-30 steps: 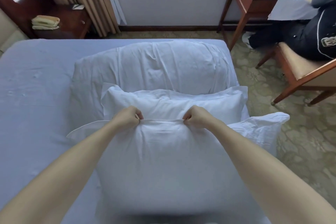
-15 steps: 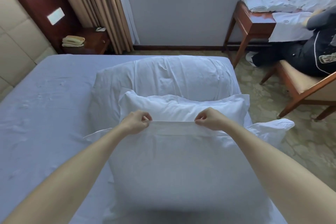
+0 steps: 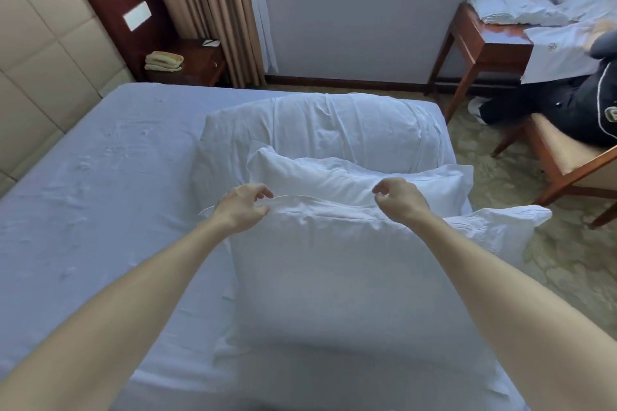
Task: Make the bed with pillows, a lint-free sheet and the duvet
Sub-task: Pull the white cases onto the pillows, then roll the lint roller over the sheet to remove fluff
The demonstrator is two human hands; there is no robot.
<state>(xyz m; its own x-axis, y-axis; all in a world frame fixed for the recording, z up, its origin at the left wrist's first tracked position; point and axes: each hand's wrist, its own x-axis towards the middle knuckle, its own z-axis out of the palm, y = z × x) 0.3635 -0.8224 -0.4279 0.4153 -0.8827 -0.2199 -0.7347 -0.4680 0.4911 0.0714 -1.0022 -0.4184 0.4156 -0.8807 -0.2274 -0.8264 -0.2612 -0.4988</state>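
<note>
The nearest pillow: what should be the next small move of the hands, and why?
Likely close both hands on the far edge of the nearest pillow and lift it toward the headboard. The right hand hovers loosely curled, holding nothing; the left hand is at that edge, its grip unclear. The pillow lies far from the headboard.

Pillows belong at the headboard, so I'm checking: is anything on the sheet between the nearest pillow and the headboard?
Nothing visible does. Only wrinkled sheet lies between the nearest pillow and the headboard; the middle pillow and far pillow lie beyond it.
</note>
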